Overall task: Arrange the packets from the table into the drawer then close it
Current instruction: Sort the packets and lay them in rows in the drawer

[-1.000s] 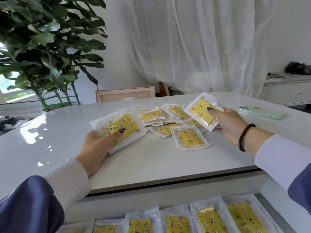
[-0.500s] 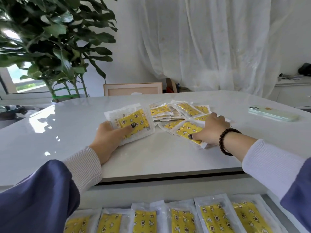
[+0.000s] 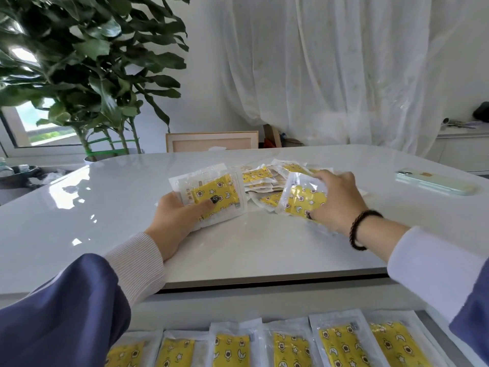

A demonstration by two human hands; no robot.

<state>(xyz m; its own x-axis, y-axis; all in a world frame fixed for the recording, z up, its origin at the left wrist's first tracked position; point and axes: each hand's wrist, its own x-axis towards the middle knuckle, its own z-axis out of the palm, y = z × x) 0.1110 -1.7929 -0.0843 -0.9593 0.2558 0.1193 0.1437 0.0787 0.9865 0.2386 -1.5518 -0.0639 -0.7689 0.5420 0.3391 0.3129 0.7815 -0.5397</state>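
Each hand's grip holds packets; right hand (image 3: 337,201) hides pile (image 3: 260,178) behind

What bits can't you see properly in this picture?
All in the head view:
- The drawer: the bottom edge cuts it off, so its packets in the drawer show only their tops.
- The pile of packets: the right hand and its packet cover part, so no count.
- The left hand: its fingers are hidden under its stack of packets.
- The printing on the packets is too small to read.
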